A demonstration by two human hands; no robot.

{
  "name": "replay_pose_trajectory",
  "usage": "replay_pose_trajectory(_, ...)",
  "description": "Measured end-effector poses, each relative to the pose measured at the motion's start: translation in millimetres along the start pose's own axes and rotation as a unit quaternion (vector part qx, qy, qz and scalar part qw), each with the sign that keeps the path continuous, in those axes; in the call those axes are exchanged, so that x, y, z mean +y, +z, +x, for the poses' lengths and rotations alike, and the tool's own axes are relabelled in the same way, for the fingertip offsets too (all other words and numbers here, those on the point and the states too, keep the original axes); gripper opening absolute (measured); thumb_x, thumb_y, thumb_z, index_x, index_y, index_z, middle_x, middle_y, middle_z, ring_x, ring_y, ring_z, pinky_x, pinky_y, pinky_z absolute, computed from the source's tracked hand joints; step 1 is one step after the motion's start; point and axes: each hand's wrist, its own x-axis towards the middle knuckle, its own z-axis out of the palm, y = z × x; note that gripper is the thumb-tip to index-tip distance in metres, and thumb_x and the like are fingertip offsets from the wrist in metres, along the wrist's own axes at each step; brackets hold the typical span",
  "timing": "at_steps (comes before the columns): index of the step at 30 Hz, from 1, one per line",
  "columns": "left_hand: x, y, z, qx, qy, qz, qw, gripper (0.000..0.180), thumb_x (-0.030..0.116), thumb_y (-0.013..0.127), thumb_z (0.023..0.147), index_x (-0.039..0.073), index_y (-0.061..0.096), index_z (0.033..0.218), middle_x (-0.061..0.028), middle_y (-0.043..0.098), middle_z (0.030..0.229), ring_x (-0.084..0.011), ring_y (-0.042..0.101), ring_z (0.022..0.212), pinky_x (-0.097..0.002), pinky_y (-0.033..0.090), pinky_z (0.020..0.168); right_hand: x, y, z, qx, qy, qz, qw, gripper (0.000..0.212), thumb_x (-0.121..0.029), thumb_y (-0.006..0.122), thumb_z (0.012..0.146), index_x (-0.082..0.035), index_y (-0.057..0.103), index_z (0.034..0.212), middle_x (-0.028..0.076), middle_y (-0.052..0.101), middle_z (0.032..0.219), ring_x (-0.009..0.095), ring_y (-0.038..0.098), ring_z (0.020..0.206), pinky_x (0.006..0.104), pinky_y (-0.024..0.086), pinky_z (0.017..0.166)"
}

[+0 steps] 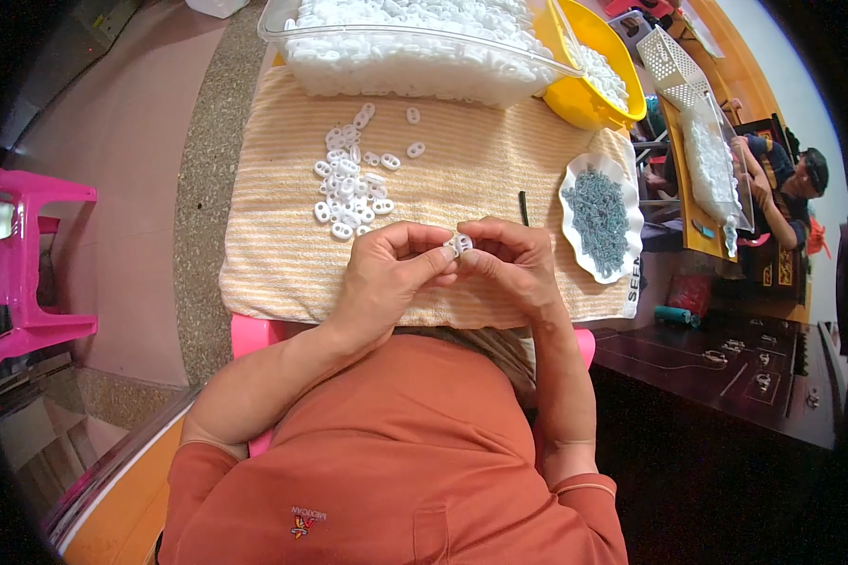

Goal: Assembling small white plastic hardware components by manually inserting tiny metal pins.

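Note:
My left hand (396, 266) and my right hand (516, 262) meet over the near part of a striped towel (462, 169). Between their fingertips they pinch a small white two-hole plastic piece (463, 243), partly covered by the fingers. Left of the hands, a loose pile of similar white oval pieces (347, 188) lies on the cloth, with a few strays beside it. To the right, a white scalloped dish (569, 212) holds many tiny grey-blue parts (598, 221), too small to make out. A thin black stick (524, 208) rests on the towel just beyond my right hand.
A clear plastic bin (415, 92) full of white pieces stands at the far edge, beside a yellow basin (584, 111) with more. At left is a pink stool (33, 268). Another person (787, 184) sits at a table at far right, next to another clear container (711, 155).

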Motion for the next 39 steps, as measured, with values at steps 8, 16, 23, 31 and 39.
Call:
replay_pose_trajectory(8,1.9,1.0,-0.8,-0.003,0.002,0.006,1.000,0.017,0.008,0.065,0.088,-0.001,0.064,0.102,-0.0064,0.067,0.088,-0.0099,0.064,0.076,-0.0232,0.056,0.072,-7.7,5.5,-1.4,0.005,0.031,0.024,0.999,0.030,0.000,0.066,0.086,0.005,0.061,0.115,0.010,0.068,0.101,0.015,0.065,0.091,0.0270,0.054,0.080)
replay_pose_trajectory(16,-1.3,-0.1,0.5,-0.006,0.005,-0.003,1.000,0.017,0.007,0.065,0.088,-0.001,0.063,0.103,-0.0068,0.067,0.088,-0.0102,0.064,0.076,-0.0239,0.056,0.072,-6.1,4.7,-1.1,-0.004,0.025,0.052,0.998,0.029,0.000,0.065,0.087,0.005,0.061,0.115,0.011,0.068,0.097,0.015,0.066,0.085,0.0264,0.055,0.076)
replay_pose_trajectory(23,-0.5,-0.4,0.2,-0.011,-0.003,-0.015,1.000,0.017,0.007,0.064,0.089,-0.002,0.063,0.103,-0.0074,0.067,0.088,-0.0109,0.064,0.076,-0.0245,0.056,0.071,-5.5,3.1,-0.7,-0.005,0.030,0.048,0.998,0.028,0.000,0.064,0.087,0.005,0.061,0.115,0.011,0.068,0.098,0.015,0.066,0.085,0.0263,0.056,0.075)
replay_pose_trajectory(31,1.9,1.4,-0.5,-0.011,-0.011,-0.016,1.000,0.017,0.007,0.065,0.088,-0.002,0.063,0.102,-0.0061,0.066,0.086,-0.0099,0.063,0.074,-0.0240,0.056,0.070,-5.0,2.6,-0.8,-0.003,0.034,0.047,0.998,0.028,0.000,0.064,0.087,0.005,0.061,0.114,0.011,0.068,0.098,0.015,0.066,0.085,0.0262,0.056,0.075)
replay_pose_trajectory(39,2.5,0.4,-1.0,-0.014,-0.018,-0.012,1.000,0.019,0.006,0.064,0.089,-0.004,0.062,0.104,-0.0083,0.067,0.090,-0.0101,0.064,0.076,-0.0219,0.055,0.070,-6.8,5.0,-1.6,-0.001,0.038,0.058,0.998,0.027,0.001,0.064,0.087,0.005,0.062,0.113,0.011,0.068,0.097,0.015,0.066,0.084,0.0262,0.056,0.073)
